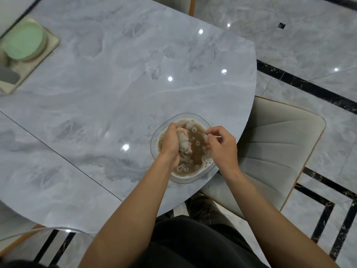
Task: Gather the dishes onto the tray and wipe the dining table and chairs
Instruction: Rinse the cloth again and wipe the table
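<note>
A clear glass bowl (164, 124) of murky brown, bubbly water stands near the rounded right edge of the grey marble dining table (108, 78). My left hand (171, 144) is closed around a wet, pale cloth (184, 143) held over the water. My right hand (222, 146) hovers over the bowl's right rim, its fingers pinched on a small edge of the cloth. At the far left, a beige tray (48, 49) carries stacked green plates (24, 42) and a grey object (8, 75).
A cream upholstered chair (274, 144) stands to the right of the table, partly under its edge. Another chair's back (190, 5) shows at the top. A transparent chair edge (48, 230) curves at the lower left. Glossy marble floor (309, 45) with black borders surrounds everything.
</note>
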`<state>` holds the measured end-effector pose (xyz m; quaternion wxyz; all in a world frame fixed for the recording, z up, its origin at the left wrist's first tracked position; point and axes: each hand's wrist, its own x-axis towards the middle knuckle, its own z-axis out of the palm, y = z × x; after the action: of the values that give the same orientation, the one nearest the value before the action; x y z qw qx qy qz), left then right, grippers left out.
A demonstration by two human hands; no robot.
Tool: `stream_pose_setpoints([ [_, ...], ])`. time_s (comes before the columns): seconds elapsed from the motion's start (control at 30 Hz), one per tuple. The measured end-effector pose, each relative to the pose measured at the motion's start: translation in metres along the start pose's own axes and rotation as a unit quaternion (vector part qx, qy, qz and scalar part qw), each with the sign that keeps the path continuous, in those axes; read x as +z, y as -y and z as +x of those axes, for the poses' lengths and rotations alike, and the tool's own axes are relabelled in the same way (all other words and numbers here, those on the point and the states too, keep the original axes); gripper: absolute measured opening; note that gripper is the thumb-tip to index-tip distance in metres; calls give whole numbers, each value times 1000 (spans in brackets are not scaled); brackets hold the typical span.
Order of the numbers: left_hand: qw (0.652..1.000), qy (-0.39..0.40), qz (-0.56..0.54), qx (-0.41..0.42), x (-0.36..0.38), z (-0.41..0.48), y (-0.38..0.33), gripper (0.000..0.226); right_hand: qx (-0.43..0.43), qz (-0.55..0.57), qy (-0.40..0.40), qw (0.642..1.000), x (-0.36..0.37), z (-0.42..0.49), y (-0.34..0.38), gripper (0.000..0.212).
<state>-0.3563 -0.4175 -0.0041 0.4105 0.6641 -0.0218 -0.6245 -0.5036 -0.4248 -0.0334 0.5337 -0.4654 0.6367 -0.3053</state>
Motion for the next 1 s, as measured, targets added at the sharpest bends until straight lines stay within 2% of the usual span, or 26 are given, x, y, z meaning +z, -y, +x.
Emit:
stream_pose_setpoints([
  [0.1, 997, 43, -65, 1, -7, -3, 1, 34, 13, 5, 23, 1000, 5, -4, -1, 19],
  [0.13, 997, 52, -55, 8, -9, -4, 2, 32, 13, -1, 35, 999, 7, -4, 0, 18],
  [0.2, 996, 55, 51, 41, -15, -6, 3, 41, 23, -8, 69, 997, 12, -1, 1, 15],
  [0.27, 980, 41, 167, 105, -22, -8, 6, 45, 51, 3, 114, 992, 17, 1, 6, 21],
  [0.33, 961, 44, 214, 167, -25, -8, 9, 49, 80, 47, 141, 986, 22, 2, 11, 30],
  [0.43, 919, 15, 294, 261, -22, -10, 9, 42, 128, 127, 162, 970, 24, 1, 18, 29],
  [0.53, 898, 46, 345, 270, -27, -15, 3, 48, 168, 180, 197, 949, 25, -2, 19, 31],
  [0.6, 901, 79, 336, 261, -39, -17, 0, 58, 212, 236, 212, 925, 25, -3, 20, 35],
  [0.73, 934, 9, 246, 259, -66, -20, -10, 32, 295, 329, 237, 865, 26, -2, 19, 44],
  [0.87, 956, -66, 154, 239, -90, -17, -10, 16, 326, 378, 212, 840, 33, -1, 21, 47],
  [1.0, 963, -119, 92, 223, -107, -14, 0, 13, 318, 380, 228, 838, 36, 0, 30, 33],
])
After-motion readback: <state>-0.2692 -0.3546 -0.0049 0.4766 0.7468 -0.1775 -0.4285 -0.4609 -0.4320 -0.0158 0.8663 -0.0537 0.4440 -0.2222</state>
